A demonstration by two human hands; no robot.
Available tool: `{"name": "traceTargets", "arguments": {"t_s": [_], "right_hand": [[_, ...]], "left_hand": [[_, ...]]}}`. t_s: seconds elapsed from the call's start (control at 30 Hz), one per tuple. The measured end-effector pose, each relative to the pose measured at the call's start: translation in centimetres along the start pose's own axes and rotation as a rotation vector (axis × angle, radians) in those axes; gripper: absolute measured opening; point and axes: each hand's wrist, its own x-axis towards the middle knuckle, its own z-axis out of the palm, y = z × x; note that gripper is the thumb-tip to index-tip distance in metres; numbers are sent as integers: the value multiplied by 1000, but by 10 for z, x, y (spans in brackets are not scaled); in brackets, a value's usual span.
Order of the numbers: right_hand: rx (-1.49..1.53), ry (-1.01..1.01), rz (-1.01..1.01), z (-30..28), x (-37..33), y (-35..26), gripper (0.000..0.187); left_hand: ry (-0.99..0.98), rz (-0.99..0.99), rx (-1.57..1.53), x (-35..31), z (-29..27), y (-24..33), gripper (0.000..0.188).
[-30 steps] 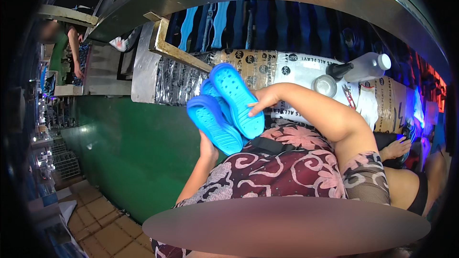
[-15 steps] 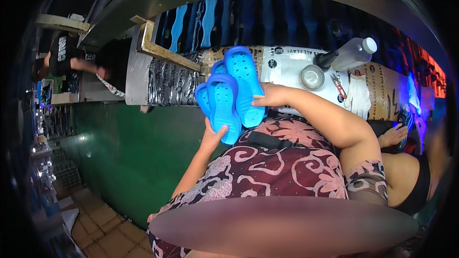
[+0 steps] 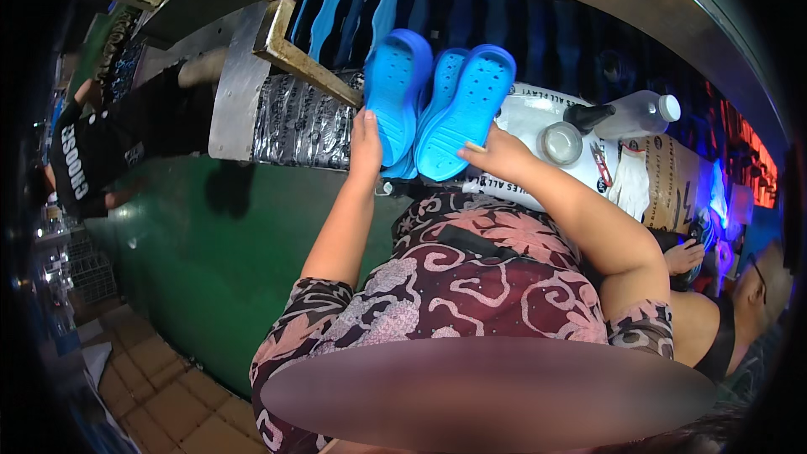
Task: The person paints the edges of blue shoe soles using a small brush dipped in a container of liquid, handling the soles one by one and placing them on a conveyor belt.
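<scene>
In front of me I hold blue foam shoe soles with small holes and purple-tinted toe rims, one stack in each hand. My left hand (image 3: 366,147) is closed on the heel end of the left soles (image 3: 395,88), its thumb along their side edge. The heel end of the right soles (image 3: 466,105) is gripped by my right hand (image 3: 498,154), with a pale yellowish bit at its thumb. At least two soles overlap in the right stack; the lower layers are partly hidden. Both stacks tilt up over the bench edge, side by side.
The wrapped bench (image 3: 303,122) carries a glass jar (image 3: 561,145), a dark nozzle bottle (image 3: 588,118), a clear bottle (image 3: 643,115), red-handled snips (image 3: 601,164) and a white glove (image 3: 629,181). A metal bracket (image 3: 307,71) juts out at left. Co-workers are at both sides.
Both stacks have moved up and away from my body, toward the rack behind the bench. The left stack has shifted apart from the right one. A co-worker at left has leaned nearer the bench.
</scene>
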Motion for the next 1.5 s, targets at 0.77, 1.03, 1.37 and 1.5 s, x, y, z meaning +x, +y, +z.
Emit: {"name": "traceTargets", "arguments": {"t_s": [0.77, 1.03, 1.37, 1.5], "right_hand": [[95, 387, -268, -37, -40, 12, 24], [964, 798, -202, -88, -123, 55, 41], [1495, 784, 4, -61, -176, 129, 56], [1512, 804, -27, -56, -171, 133, 31]], "left_hand": [[-8, 727, 676, -73, 27, 91, 37], [-118, 613, 1278, -51, 69, 100, 23], [-204, 401, 1008, -67, 69, 122, 40], [-388, 177, 181, -73, 61, 107, 48]]}}
